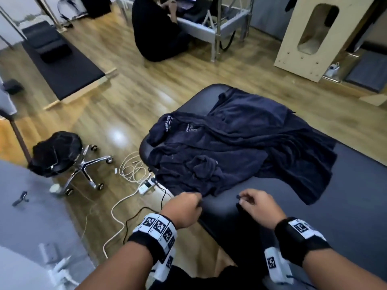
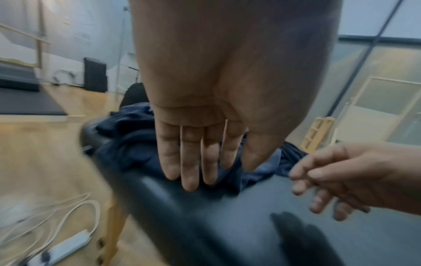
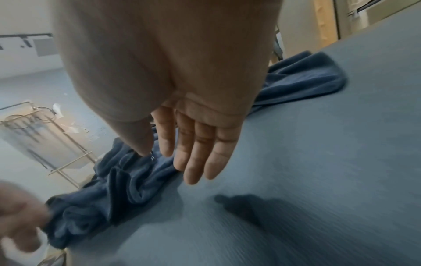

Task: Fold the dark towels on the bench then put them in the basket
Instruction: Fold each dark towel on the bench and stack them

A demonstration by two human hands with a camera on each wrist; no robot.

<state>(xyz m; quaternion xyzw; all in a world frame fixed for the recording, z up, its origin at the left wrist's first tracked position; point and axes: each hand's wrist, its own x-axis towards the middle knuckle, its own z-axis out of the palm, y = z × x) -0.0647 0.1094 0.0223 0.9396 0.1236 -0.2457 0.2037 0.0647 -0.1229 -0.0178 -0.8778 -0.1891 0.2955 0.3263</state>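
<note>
Your left hand [image 1: 184,208] and right hand [image 1: 258,206]: fingers loose, holding nothing, near edge of bench [image 1: 345,206]. Dark towels [image 1: 240,147]: heaped beyond, unfolded. Basket: unseen. All steps remain.

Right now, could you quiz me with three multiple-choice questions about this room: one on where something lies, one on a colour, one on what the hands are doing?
1. Where do the towels lie?
A. in a heap on the padded bench
B. on the floor
C. over the rolling stool

2. What colour are the towels?
A. white
B. dark navy
C. red

3. What is the state of the hands?
A. both clutch folded towels
B. both rest in pockets
C. both are open near the heap's close edge, and neither has a firm grip

Answers:
1 A: the crumpled heap covers the bench's far end.
2 B: the cloth is dark blue in every view.
3 C: the left hand and the right hand show straight fingers in the wrist views.
</note>
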